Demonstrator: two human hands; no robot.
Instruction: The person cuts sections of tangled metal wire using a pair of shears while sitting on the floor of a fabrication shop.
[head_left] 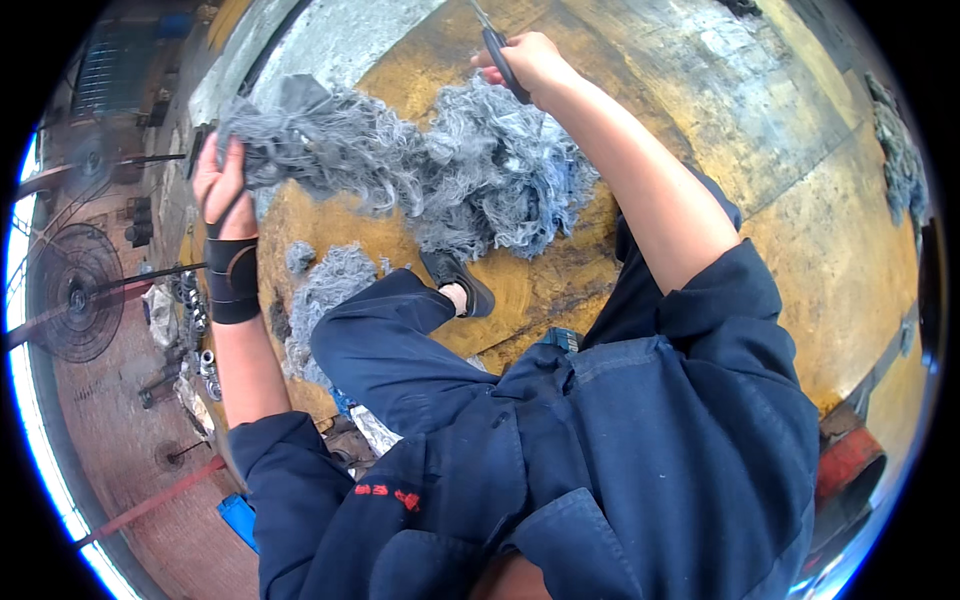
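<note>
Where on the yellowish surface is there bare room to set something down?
The widest patch of yellowish surface lies right of the right forearm, bordered by the far-right grey clump. A smaller one separates the long grey fibre mass from the small tuft below it. The middle is crowded: fibre piles up beside the black shoe.

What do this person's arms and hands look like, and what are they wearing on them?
The left hand has no glove, but a black wrist wrap covers the wrist, with a thin dark strap running up onto the hand. The right hand and its forearm show nothing worn. Dark navy sleeves leave both forearms bare.
</note>
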